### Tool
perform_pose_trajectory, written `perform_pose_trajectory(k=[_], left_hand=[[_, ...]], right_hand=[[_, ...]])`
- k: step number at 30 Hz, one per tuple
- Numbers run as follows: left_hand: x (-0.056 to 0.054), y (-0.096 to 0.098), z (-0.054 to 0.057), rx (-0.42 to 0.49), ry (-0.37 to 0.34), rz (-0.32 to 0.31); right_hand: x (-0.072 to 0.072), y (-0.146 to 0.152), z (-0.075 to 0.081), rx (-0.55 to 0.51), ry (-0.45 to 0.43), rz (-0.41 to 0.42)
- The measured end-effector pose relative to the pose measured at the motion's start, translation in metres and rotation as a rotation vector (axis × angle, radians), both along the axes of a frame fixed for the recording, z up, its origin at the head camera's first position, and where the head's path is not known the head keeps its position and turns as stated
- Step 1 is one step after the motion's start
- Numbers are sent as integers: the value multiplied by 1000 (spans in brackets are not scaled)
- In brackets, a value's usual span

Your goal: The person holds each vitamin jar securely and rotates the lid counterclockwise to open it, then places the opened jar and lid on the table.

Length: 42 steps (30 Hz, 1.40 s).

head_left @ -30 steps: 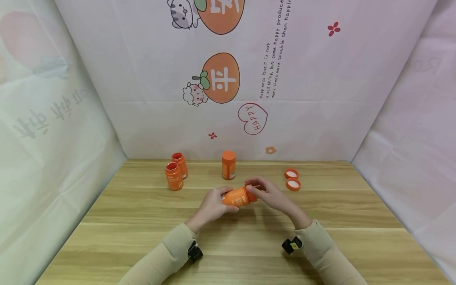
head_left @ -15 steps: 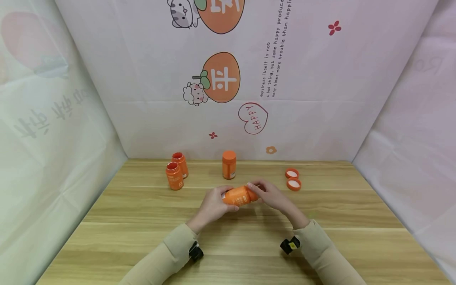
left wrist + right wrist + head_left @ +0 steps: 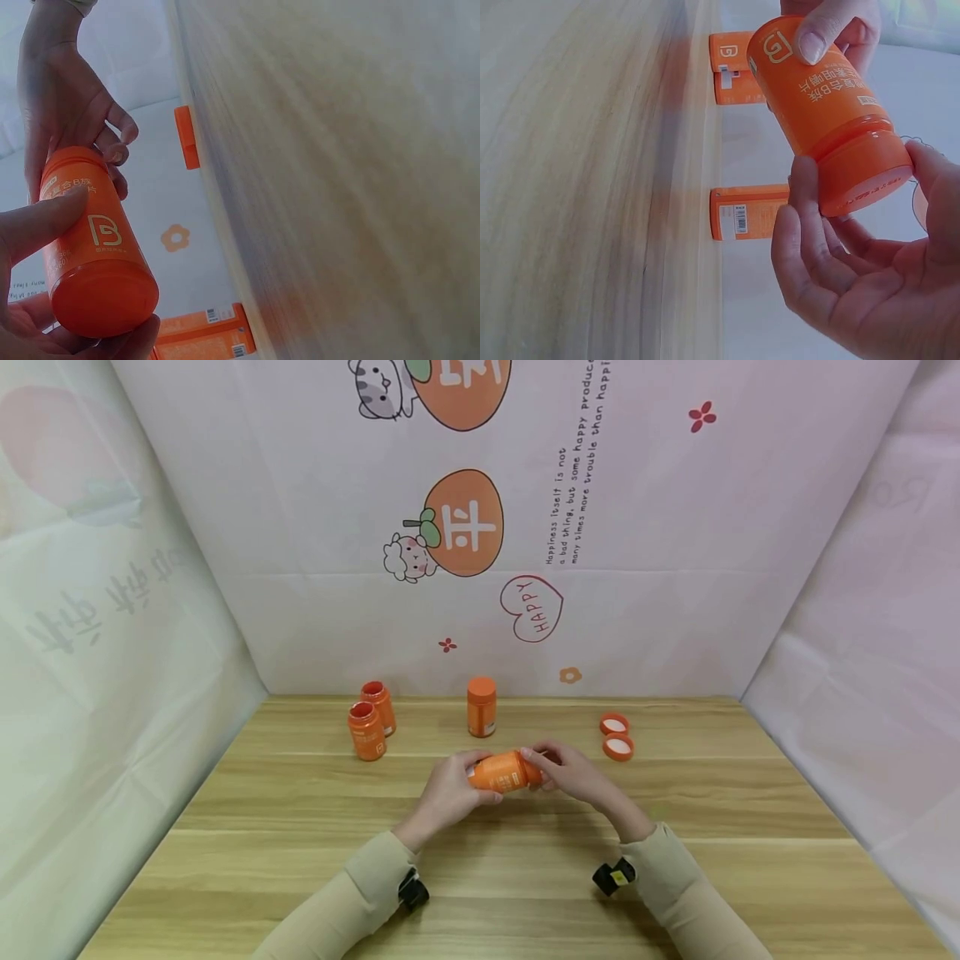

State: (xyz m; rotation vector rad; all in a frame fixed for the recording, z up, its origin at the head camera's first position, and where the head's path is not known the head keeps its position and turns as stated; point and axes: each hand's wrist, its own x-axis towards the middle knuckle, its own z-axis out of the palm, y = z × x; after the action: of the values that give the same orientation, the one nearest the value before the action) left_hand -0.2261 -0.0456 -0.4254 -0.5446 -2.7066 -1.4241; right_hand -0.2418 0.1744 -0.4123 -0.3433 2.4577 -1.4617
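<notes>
— Look at that bottle [image 3: 498, 773]: smooth, glossy plastic, catching the light!
— And its cap [image 3: 862, 172], plastic too, smooth across the top!
— Underneath, a wood-grained tabletop [image 3: 517, 893], smooth with a faint sheen.
— Soft matt cloth on the sleeves [image 3: 378, 872], and creased, smooth sheeting [image 3: 862, 643] at the sides!

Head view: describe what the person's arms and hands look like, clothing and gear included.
The left sleeve and right sleeve are plain pale beige. Each wrist carries a small black camera; the right one shows a yellow patch. The left hand and right hand wear no gloves.
</notes>
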Motion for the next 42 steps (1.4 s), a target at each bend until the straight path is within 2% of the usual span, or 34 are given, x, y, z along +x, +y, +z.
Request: perform_pose_trajectory(k=[7,16,24,32,38,42], left_hand=[[0,-1,0,9,8,-3],[0,-2,0,10,15,-3],[-1,-3,0,6,29,-8],[0,-4,0,18,23,-14],[1,-4,0,18,26,-13],[1,-4,0,23,18,-16]], right_hand=[[2,1,3,-50,0,44],[3,1,6,-55,27,77],[4,5,7,-63,54,142],[4,7,5,-77,121,200],[4,8,4,-67,205,205],[6,7,6,-86,208,202]])
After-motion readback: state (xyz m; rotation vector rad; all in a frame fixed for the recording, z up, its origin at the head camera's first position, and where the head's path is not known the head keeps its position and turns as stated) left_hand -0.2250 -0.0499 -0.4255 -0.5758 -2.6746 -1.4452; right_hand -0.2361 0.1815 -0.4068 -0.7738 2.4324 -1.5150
